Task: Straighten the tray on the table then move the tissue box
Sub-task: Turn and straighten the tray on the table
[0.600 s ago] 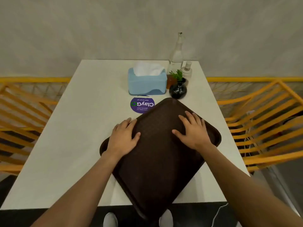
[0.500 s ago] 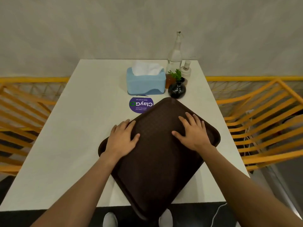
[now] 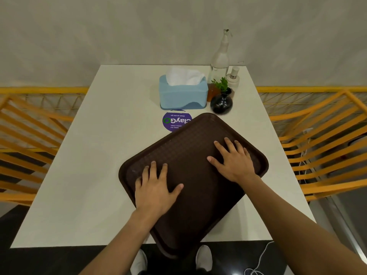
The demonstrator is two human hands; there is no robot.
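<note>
- Pressing flat on the tray (image 3: 190,171): left hand (image 3: 156,190) and right hand (image 3: 235,161), both open-palmed.
- Tray lies diagonal, near corner overhanging the table (image 3: 79,175) edge.

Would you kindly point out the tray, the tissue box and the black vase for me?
tray (image 3: 190,153): head view, bare middle of its surface.
tissue box (image 3: 181,96): head view, blue front wall.
black vase (image 3: 221,104): head view, round belly.
</note>
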